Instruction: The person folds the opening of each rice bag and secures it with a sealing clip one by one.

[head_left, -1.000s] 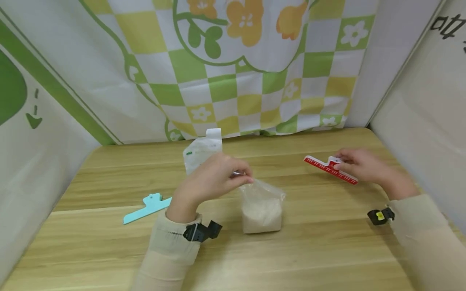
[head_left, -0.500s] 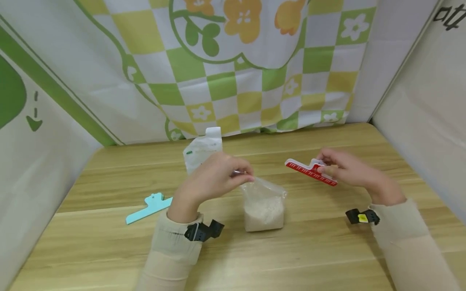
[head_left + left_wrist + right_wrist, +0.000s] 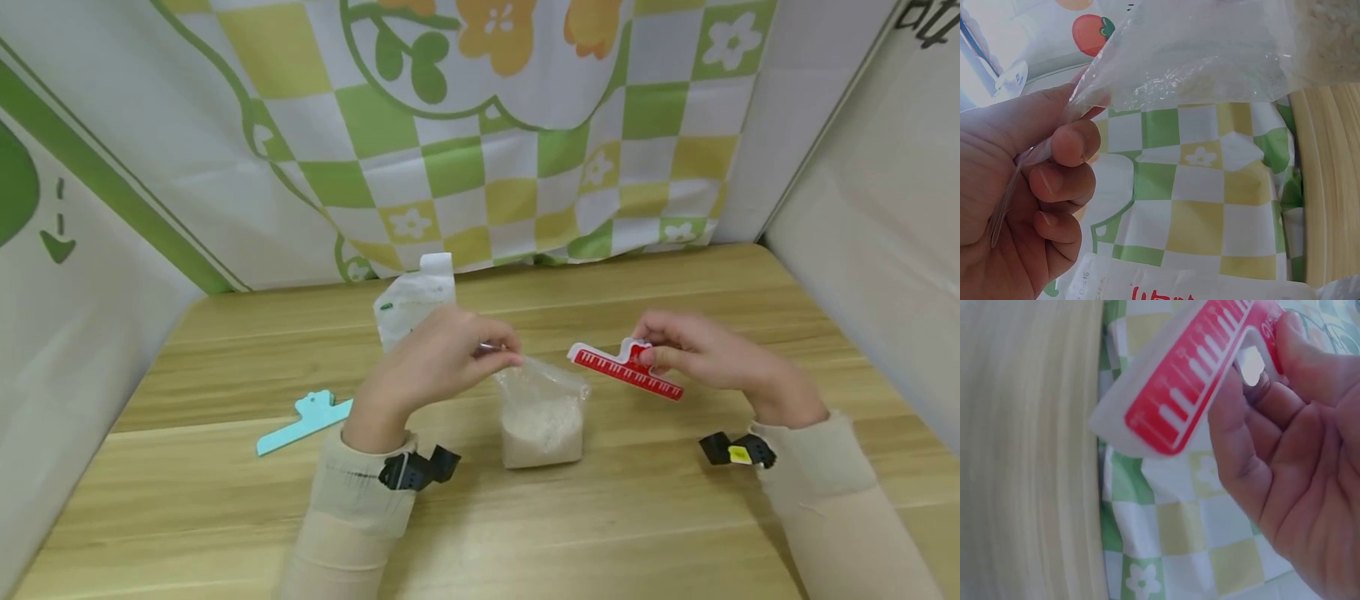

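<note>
A clear plastic bag [image 3: 542,425] of white grains, which look like rice, stands on the table near the middle. My left hand [image 3: 438,358] pinches the gathered top of the bag; in the left wrist view the film runs between thumb and curled fingers [image 3: 1063,184]. To the right of the bag, my right hand [image 3: 701,354] grips a red and white bag clip [image 3: 626,367] by its handle, thumb on the red face. The clip's long bar [image 3: 1172,394], printed with a piano-key-like pattern, points toward the bag with a small gap between them.
A light blue clip [image 3: 303,422] lies on the wooden table [image 3: 187,525] left of my left wrist. Behind my left hand is a white packet [image 3: 412,300] with small green print. A checkered cloth [image 3: 510,192] hangs along the back edge.
My right hand has carried the red and white clip leftward, closer to the bag. My left hand keeps its pinch on the bag top, and the bag stays in place.
</note>
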Motion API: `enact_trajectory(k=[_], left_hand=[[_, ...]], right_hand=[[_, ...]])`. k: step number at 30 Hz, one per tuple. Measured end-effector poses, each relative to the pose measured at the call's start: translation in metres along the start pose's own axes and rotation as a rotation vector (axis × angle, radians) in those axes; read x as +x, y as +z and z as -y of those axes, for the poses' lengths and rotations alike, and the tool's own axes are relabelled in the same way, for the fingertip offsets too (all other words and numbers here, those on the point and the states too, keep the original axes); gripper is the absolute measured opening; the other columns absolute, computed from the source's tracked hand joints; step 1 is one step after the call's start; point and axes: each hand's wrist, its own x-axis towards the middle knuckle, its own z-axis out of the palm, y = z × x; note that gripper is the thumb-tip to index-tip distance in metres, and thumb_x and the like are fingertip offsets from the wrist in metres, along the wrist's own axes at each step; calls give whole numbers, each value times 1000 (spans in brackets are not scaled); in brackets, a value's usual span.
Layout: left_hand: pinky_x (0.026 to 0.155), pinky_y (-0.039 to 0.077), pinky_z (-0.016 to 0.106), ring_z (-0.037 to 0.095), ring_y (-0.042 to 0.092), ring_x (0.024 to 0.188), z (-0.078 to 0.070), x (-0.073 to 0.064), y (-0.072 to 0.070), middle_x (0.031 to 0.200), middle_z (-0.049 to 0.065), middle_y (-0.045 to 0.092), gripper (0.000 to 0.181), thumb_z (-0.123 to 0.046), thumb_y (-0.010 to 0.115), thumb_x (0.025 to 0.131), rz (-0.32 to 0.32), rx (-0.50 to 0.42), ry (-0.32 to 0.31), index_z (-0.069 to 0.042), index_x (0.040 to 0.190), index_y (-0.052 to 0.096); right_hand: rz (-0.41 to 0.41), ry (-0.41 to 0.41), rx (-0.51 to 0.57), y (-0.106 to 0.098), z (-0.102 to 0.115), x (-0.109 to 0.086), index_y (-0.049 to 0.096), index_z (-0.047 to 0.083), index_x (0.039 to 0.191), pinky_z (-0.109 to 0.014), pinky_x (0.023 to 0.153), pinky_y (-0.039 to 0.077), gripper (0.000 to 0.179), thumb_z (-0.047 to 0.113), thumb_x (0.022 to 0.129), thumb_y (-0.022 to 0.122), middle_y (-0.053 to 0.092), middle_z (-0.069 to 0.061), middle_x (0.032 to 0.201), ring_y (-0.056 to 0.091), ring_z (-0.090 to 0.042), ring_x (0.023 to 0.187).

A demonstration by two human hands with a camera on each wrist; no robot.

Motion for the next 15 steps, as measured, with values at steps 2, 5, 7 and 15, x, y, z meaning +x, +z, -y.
enact_trajectory(k=[2,5,7,15], left_hand=[[66,50,22,2,61,68,0,1,0,78,-6,72,10,-19,71,93,-1,-1,2,-13,87,75],[65,49,22,2,60,67,0,1,-1,78,-6,72,9,-19,71,93,-2,-1,4,-13,86,75],[66,50,22,2,61,68,0,1,-1,78,-6,72,9,-19,71,93,-2,1,6,-13,86,74],[69,53,23,4,68,74,1,1,1,78,-5,73,9,-18,71,93,1,-3,7,-13,86,74]], right_hand=[[1,-14,2,3,0,1,58,1,101,-26,68,57,7,-4,97,55,70,-1,86,62,-4,77],[11,-36,16,6,0,5,57,0,101,-28,68,57,7,-5,98,54,69,-1,84,62,-3,76],[27,-44,35,9,1,7,57,-1,102,-29,68,58,7,-6,98,53,69,-3,84,62,-3,77],[15,-58,21,13,4,10,58,-3,100,-30,65,58,4,-3,98,54,70,-4,84,62,-3,74]])
